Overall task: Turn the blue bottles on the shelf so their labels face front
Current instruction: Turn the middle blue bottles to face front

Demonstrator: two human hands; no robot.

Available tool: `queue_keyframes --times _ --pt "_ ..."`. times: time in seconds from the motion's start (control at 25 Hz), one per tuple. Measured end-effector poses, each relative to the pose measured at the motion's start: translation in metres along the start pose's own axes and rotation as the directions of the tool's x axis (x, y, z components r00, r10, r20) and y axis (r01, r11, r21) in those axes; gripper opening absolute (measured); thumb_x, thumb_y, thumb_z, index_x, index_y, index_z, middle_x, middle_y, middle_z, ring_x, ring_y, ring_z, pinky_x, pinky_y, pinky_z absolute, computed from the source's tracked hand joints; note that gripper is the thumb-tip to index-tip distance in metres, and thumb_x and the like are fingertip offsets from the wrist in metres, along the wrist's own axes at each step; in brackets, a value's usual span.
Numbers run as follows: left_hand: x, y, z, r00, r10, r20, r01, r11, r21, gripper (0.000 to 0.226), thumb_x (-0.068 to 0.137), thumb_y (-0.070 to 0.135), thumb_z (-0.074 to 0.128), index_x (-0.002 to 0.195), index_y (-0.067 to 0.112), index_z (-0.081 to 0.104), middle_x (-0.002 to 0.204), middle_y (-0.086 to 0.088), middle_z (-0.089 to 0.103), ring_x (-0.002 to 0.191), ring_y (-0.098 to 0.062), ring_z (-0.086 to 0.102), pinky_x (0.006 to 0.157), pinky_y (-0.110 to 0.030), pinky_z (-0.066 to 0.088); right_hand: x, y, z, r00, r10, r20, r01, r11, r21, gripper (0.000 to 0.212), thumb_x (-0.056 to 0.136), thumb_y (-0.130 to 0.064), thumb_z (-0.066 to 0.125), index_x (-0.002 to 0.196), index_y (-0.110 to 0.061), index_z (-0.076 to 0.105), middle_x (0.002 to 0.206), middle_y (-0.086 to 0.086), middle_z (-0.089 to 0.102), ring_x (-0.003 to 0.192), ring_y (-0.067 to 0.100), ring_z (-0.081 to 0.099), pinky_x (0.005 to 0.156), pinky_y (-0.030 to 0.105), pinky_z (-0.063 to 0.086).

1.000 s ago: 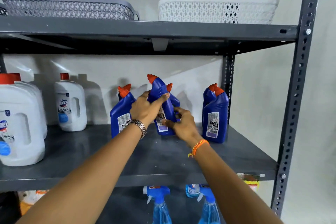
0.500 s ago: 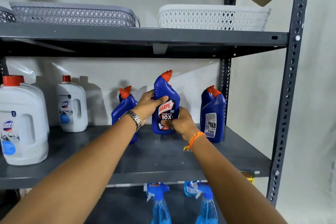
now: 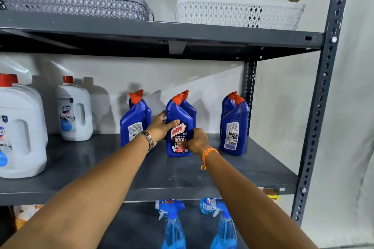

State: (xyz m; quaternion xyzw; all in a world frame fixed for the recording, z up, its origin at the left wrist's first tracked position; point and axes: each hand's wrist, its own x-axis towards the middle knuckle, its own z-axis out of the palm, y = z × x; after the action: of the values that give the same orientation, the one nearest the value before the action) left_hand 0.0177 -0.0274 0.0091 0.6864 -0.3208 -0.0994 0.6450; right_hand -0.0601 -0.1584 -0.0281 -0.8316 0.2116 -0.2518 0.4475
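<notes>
Head view, both hands' fingers clasping upright blue bottle, red label forward, on shelf.

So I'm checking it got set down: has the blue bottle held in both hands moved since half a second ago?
Yes. The blue bottle has come down: its base now rests on the grey metal shelf.

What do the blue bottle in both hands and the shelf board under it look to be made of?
The blue bottle looks like glossy moulded plastic: soft highlights, ribbed shoulder, printed front label. The shelf board looks like grey-painted sheet metal with a satin finish: it faintly mirrors the bottles, and the uprights are punched with holes. Both are judged by look alone.
</notes>
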Motion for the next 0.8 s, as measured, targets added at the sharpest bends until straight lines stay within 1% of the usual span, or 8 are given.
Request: queue_keyframes --times 0.28,0.4,0.48,0.52,0.6,0.64,0.72,0.8 --pt "0.008 -0.009 -0.001 1.0 -0.005 -0.002 0.005 0.999 0.04 0.051 0.089 0.024 0.069 0.137 0.021 0.051 0.12 -0.009 0.069 0.1 -0.025 0.069 0.07 -0.034 0.057 0.007 0.006 0.003 0.999 -0.013 0.046 0.014 1.0 -0.021 0.056 0.073 -0.014 0.086 0.123 -0.008 0.062 0.12 0.012 0.071 0.112 0.03 0.067 0.099 0.041 0.056" --pt "0.004 -0.007 0.001 0.996 0.023 -0.086 -0.017 0.997 0.078 0.059 0.086 0.02 0.073 0.138 0.02 0.046 0.121 -0.011 0.067 0.095 -0.022 0.068 0.073 -0.035 0.057 0.003 0.004 -0.004 0.992 -0.036 0.124 0.048 0.994 -0.095 0.055 0.076 -0.013 0.082 0.125 -0.008 0.06 0.124 0.012 0.07 0.115 0.029 0.066 0.099 0.038 0.055" --pt "-0.001 0.0 0.004 0.975 0.064 -0.213 -0.055 0.997 0.049 0.066 0.082 0.016 0.076 0.139 0.02 0.044 0.121 -0.005 0.063 0.103 -0.023 0.065 0.085 -0.038 0.056 -0.001 0.007 -0.026 0.992 -0.044 0.117 0.056 0.993 -0.101 0.06 0.077 -0.013 0.081 0.131 -0.008 0.055 0.131 0.011 0.065 0.12 0.029 0.062 0.101 0.036 0.052" --pt "-0.005 0.005 0.006 0.941 0.096 -0.326 -0.083 0.995 0.054 0.064 0.08 0.016 0.077 0.136 0.02 0.046 0.12 -0.001 0.061 0.105 -0.022 0.063 0.089 -0.038 0.055 -0.004 0.009 -0.042 0.996 -0.049 0.073 0.054 0.997 -0.063 0.067 0.076 -0.013 0.081 0.136 -0.008 0.051 0.135 0.01 0.061 0.124 0.028 0.059 0.102 0.034 0.05" --pt "-0.014 0.015 0.013 0.8 0.237 -0.55 -0.202 0.971 0.125 0.049 0.078 0.013 0.076 0.122 0.02 0.054 0.112 0.004 0.062 0.1 -0.017 0.064 0.088 -0.033 0.055 -0.011 0.017 -0.078 0.996 -0.048 -0.077 0.053 0.997 0.064 0.075 0.074 -0.012 0.084 0.14 -0.01 0.048 0.135 0.009 0.058 0.125 0.026 0.056 0.1 0.033 0.049" --pt "-0.019 0.02 0.019 0.747 0.31 -0.588 -0.279 0.949 0.145 0.041 0.078 0.01 0.074 0.113 0.021 0.056 0.105 0.005 0.065 0.094 -0.014 0.065 0.083 -0.028 0.056 -0.015 0.021 -0.096 0.985 -0.037 -0.169 0.056 0.992 0.111 0.075 0.072 -0.01 0.085 0.138 -0.011 0.049 0.132 0.009 0.059 0.121 0.025 0.058 0.098 0.033 0.051" --pt "-0.022 0.029 0.044 0.767 0.384 -0.514 -0.377 0.918 0.122 0.033 0.078 0.005 0.072 0.104 0.021 0.059 0.094 0.008 0.066 0.085 -0.005 0.065 0.076 -0.016 0.056 -0.017 0.032 -0.127 0.945 0.023 -0.327 0.029 0.988 0.153 0.077 0.068 -0.006 0.087 0.134 -0.013 0.049 0.127 0.01 0.061 0.114 0.026 0.061 0.098 0.039 0.054" --pt "-0.015 0.032 0.075 0.864 0.367 -0.345 -0.358 0.929 0.094 0.029 0.081 0.005 0.072 0.106 0.017 0.063 0.097 0.005 0.067 0.086 -0.004 0.064 0.079 -0.013 0.054 -0.018 0.039 -0.144 0.917 0.101 -0.385 -0.032 0.983 0.182 0.081 0.065 -0.003 0.088 0.133 -0.013 0.046 0.124 0.008 0.061 0.113 0.027 0.062 0.098 0.045 0.056"
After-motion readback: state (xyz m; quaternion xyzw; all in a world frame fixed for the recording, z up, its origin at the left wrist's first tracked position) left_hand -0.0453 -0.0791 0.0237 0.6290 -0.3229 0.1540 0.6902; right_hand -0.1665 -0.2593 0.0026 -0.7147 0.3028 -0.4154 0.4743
